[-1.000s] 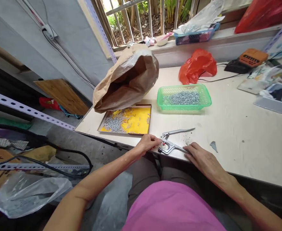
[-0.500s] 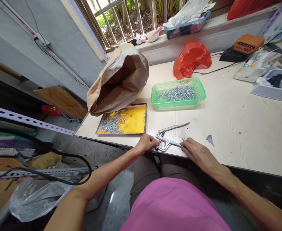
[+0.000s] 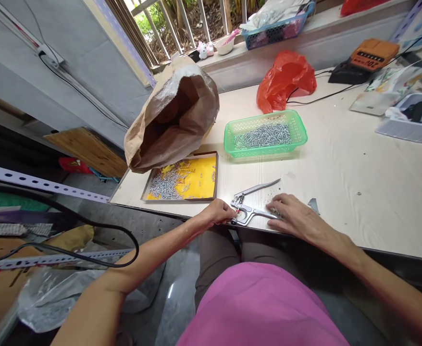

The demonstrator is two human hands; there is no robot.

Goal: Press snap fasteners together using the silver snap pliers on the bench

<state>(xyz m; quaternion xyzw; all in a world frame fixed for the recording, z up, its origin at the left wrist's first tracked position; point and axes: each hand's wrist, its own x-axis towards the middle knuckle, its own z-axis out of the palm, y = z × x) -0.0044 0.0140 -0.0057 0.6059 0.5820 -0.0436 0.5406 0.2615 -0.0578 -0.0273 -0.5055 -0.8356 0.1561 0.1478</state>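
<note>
Hand pliers (image 3: 247, 211), silver with a spring and a red bit at the jaw, lie spread at the table's front edge. My left hand (image 3: 220, 211) is closed in a pinch right at the jaw end; what sits between its fingertips is too small to make out. Over the end of the lower handle, my right hand (image 3: 293, 215) rests on the table with its fingers apart, above some tiny pieces partly hidden beneath it. Beyond my left hand, a shallow tray (image 3: 216, 178) with a yellow bottom holds many small metal pins (image 3: 166, 186).
A green basket (image 3: 229, 139) of similar metal pins stands behind the pliers. A large open paper bag (image 3: 175, 120) leans over the tray. A red plastic bag (image 3: 286, 79), a charger with an orange battery (image 3: 373, 54) and a grey scrap (image 3: 314, 205) are also on the table.
My right hand has shifted off the handle end slightly and spread its fingers over the tiny pieces. My left hand stays pinched at the jaw. The whole view has tilted a little.
</note>
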